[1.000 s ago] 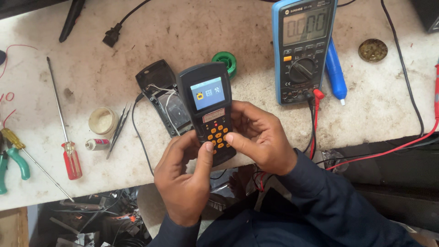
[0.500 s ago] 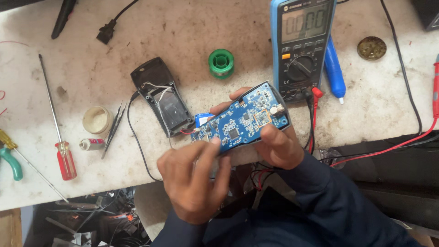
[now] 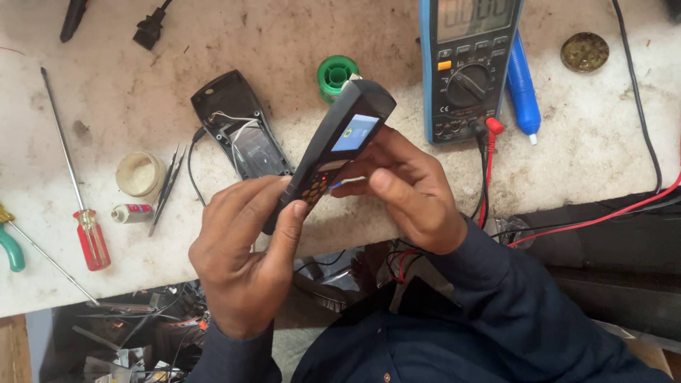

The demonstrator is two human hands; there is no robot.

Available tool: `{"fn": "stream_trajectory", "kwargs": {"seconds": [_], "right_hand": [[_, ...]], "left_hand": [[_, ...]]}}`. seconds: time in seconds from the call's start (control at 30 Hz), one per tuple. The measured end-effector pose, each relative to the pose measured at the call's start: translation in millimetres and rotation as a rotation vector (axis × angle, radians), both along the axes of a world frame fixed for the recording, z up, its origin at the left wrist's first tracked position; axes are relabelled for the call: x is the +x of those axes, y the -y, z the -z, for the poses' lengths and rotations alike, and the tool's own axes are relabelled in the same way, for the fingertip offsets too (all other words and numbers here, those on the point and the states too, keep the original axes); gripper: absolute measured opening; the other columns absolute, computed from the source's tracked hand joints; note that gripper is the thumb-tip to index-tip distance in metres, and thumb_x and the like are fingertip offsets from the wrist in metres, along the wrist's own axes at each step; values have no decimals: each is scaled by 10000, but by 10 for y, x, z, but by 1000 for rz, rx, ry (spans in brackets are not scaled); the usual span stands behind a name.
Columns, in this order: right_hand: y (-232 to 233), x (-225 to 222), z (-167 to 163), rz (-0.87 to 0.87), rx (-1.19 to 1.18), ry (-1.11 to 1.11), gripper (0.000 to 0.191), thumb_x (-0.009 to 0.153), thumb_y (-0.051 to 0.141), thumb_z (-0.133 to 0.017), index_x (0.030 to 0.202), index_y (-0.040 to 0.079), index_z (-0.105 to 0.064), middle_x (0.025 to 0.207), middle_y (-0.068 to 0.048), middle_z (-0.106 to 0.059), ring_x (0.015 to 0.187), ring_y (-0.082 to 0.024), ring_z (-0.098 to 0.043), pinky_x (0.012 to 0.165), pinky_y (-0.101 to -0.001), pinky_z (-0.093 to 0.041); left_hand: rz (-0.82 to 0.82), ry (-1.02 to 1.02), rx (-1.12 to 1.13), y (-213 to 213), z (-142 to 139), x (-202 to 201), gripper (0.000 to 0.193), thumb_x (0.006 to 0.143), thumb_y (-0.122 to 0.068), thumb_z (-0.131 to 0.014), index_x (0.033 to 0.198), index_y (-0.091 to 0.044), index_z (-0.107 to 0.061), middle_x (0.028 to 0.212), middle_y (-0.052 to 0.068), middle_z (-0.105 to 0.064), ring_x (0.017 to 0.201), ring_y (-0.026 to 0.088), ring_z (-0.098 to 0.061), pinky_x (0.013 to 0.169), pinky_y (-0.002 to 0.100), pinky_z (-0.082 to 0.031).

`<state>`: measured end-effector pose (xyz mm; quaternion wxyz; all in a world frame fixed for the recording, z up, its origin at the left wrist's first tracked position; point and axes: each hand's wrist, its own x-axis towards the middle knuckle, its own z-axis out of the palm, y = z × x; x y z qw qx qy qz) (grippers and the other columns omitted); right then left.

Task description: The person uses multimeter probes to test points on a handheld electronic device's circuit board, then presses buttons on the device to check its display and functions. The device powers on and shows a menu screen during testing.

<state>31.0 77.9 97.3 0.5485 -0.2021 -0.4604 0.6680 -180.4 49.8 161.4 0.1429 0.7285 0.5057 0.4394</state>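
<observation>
Dark plastic handset [image 3: 333, 152], screen lit, is clamped tilted between both hands above the surface's near edge: left hand [image 3: 245, 259] grips its keypad end, right hand [image 3: 408, 188] its side. A loose grip could drop it, tugging the wires toward the open back shell [image 3: 237, 124]. Near the left edge lies a small red-labelled tube [image 3: 131, 213].

Left hand [image 3: 245, 259] curled, thumb up, gripping, right hand [image 3: 408, 188] fingers bent, pinching, dark sleeves at both wrists
</observation>
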Motion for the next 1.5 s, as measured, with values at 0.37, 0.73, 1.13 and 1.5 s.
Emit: {"fn": "stream_trajectory", "kwargs": {"seconds": [0.37,0.73,1.13,1.5], "right_hand": [[-19,-38,-46,15,63,47,704,1038,199,-673,1606,-27,-323,1425,-180,-599,1318,-263,-626,1136,-452,-548],[33,19,-251,-37,-16,-13,990,796,83,-669,1659,-17,-194,1430,-256,-577,1385,-356,-589,1226,-493,-471],[43,-16,-261,-34,-90,-60,1023,733,122,-684,1634,-27,-224,1379,-267,-573,1349,-370,-582,1209,-512,-462],[37,-8,-273,-36,-79,-39,1055,735,107,-710,1652,-14,-204,1368,-290,-583,1348,-378,-596,1213,-511,-472]], "left_hand": [[-73,-76,74,73,34,77,302,851,-52,-833,1140,-41,-745,1022,97,-684,961,245,-642,862,350,-515],[-67,-48,193,168,99,93,454,743,-88,-840,1165,-21,-688,1106,121,-649,1018,303,-630,900,400,-514],[-79,-66,38,71,77,-52,336,846,30,-729,1173,-29,-676,1190,124,-675,1108,302,-646,973,391,-511],[13,-192,56,-33,90,-40,185,894,-69,-766,1070,-73,-710,1098,67,-688,1095,287,-603,974,398,-429]]}}
